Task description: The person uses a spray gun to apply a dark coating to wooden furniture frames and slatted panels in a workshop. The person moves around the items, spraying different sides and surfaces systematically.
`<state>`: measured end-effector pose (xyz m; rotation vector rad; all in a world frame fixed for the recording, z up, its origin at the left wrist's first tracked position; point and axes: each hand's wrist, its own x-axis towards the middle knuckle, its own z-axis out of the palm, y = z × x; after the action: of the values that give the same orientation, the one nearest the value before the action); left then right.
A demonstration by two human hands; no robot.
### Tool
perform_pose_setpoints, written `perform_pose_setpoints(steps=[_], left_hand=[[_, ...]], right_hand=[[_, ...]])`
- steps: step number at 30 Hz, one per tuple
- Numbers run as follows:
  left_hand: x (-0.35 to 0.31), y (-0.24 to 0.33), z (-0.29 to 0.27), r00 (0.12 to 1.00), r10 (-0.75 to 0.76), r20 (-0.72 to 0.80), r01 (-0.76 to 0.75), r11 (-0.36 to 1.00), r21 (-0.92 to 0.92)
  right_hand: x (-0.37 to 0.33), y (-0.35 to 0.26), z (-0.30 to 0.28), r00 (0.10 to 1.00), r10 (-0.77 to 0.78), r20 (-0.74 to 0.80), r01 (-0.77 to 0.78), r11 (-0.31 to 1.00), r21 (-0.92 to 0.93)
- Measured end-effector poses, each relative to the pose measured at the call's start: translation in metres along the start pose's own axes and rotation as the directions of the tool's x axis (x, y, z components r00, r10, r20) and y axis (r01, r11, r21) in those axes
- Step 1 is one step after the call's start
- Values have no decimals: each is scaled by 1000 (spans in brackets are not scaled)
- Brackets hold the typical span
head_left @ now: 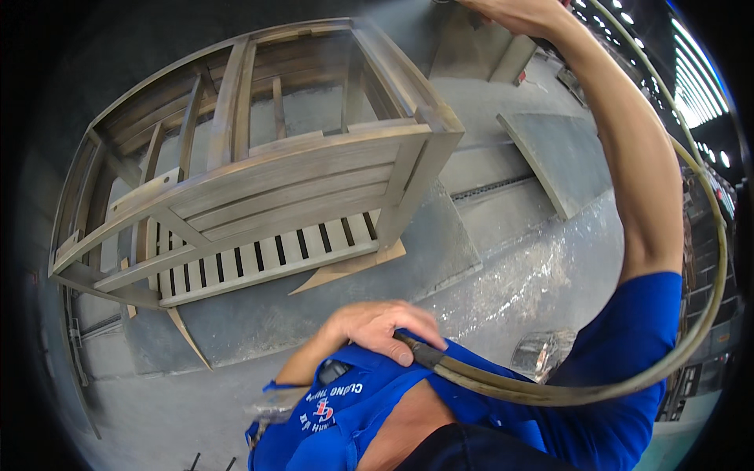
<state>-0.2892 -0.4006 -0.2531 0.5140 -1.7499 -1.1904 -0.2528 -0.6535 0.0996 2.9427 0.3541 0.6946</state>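
Observation:
My right hand (514,12) is raised at the top edge, its fingers closed on a spray gun that is mostly cut off by the picture's rim. Pale mist (393,11) streams leftward from there over the far corner of a wooden cabinet frame (298,184). The frame has open compartments on top, a panelled side and a slatted lower shelf (271,253). Close to my chest, my left hand (385,323) is closed around a beige hose (503,390) near a dark wrapped section. The hose loops right and up past my right arm.
The frame stands on a dark flat board (259,330), with thin brown sheet pieces (353,267) under its legs. Another grey board (558,161) lies to the right, beside a chain track (495,186). A crumpled clear plastic-like object (542,352) rests on the stained floor.

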Motion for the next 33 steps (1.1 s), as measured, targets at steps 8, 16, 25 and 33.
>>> perform_pose_setpoints(steps=[8, 16, 25, 33], left_hand=[[7, -12, 25, 918, 256, -303, -142, 925, 352], [90, -15, 39, 972, 151, -180, -90, 948, 307], [133, -32, 80, 883, 130, -451, 101, 886, 453], [79, -2, 105, 685, 210, -698, 204, 864, 461]], right_hand=[[-47, 9, -70, 967, 204, 150, -214, 976, 52], [-186, 1, -140, 937, -172, 305, 163, 985, 54], [-96, 53, -11, 971, 217, -99, -119, 801, 587], [-33, 22, 15, 983, 102, 152, -183, 631, 754]])
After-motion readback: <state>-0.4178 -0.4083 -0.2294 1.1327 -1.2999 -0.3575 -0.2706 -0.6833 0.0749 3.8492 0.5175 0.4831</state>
